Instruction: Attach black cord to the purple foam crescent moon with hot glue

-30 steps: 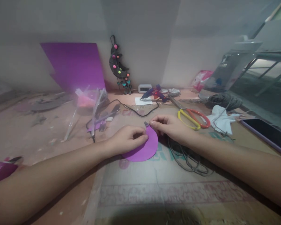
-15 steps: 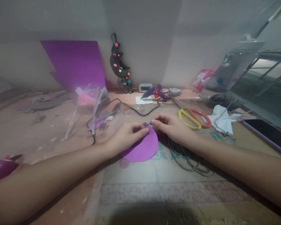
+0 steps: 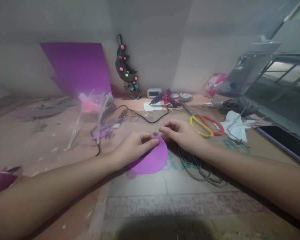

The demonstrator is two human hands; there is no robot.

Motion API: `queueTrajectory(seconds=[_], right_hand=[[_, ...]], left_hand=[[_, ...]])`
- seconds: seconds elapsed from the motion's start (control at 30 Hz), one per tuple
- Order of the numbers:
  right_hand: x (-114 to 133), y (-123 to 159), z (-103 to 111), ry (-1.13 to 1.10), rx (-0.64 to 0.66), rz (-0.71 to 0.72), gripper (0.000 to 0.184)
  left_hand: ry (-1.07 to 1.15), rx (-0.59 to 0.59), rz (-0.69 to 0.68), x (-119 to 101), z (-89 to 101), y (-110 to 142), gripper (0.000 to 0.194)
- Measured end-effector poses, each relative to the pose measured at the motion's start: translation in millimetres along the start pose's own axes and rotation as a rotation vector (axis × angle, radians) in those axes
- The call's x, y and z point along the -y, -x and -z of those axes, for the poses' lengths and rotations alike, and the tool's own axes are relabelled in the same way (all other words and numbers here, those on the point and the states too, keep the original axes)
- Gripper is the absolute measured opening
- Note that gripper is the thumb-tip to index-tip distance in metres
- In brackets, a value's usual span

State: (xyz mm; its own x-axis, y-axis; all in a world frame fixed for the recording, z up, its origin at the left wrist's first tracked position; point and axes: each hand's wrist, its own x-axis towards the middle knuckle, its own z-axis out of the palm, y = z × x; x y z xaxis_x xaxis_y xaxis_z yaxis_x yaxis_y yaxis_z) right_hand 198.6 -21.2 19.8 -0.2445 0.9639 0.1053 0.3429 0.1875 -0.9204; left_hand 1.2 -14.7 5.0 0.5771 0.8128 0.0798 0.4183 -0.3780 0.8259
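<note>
A purple foam circle (image 3: 153, 160) lies flat on the cardboard in front of me. My left hand (image 3: 133, 146) rests on its upper left part, fingers curled and pressing near the top edge. My right hand (image 3: 181, 133) pinches a small grey piece (image 3: 155, 133) at the circle's top rim. The fingertips of both hands nearly meet there. A bundle of grey string (image 3: 200, 166) lies under my right wrist.
Yellow and orange scissors (image 3: 206, 125) lie right of my hand. A blue glue gun (image 3: 162, 97) with a black cord sits behind, near a small clock (image 3: 154, 92) and a moon ornament (image 3: 125, 70). A purple sheet (image 3: 77, 66) leans on the wall. A phone (image 3: 287, 141) is far right.
My left fingers slid up the circle toward the small grey piece and now meet my right fingertips. The circle has hardly moved.
</note>
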Motion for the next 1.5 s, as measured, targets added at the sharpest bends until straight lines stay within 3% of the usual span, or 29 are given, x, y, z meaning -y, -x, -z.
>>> queueTrajectory(seconds=[0.43,0.63,0.7,0.83,1.07,1.17,1.27,1.37,1.5], right_hand=[[-3.6,-3.6,1.2,0.219,0.019,0.018,0.017],[-6.0,-0.6,2.7,0.192,-0.095,0.1,0.02],[-4.2,2.0,2.4,0.175,-0.078,0.132,0.016],[-1.4,5.3,-0.7,0.246,-0.001,0.209,0.025],[-3.8,2.1,-5.1,0.34,0.067,0.166,0.028],[-3.0,1.5,-4.3,0.301,0.051,0.168,0.029],[-1.4,1.7,-3.8,0.309,0.044,0.183,0.029],[-0.3,1.7,-4.2,0.331,0.049,0.191,0.028],[-1.7,1.5,-4.4,0.35,0.045,0.201,0.029]], left_hand=[[0.002,-0.001,-0.011,-0.7,0.1,0.7,0.031],[0.039,-0.039,0.065,-1.6,3.1,-1.4,0.032],[0.042,-0.07,0.084,-1.5,4.3,-2.8,0.032],[0.066,-0.109,0.081,0.5,5.8,-4.8,0.034],[0.119,-0.118,0.013,1.0,4.5,-5.7,0.029],[0.173,-0.223,-0.064,4.0,4.1,-7.3,0.026],[0.02,-0.351,-0.169,9.3,7.5,-8.7,0.026],[-0.149,-0.347,-0.213,12.1,12.9,-9.2,0.024],[-0.205,-0.33,-0.282,10.4,16.6,-8.6,0.026]])
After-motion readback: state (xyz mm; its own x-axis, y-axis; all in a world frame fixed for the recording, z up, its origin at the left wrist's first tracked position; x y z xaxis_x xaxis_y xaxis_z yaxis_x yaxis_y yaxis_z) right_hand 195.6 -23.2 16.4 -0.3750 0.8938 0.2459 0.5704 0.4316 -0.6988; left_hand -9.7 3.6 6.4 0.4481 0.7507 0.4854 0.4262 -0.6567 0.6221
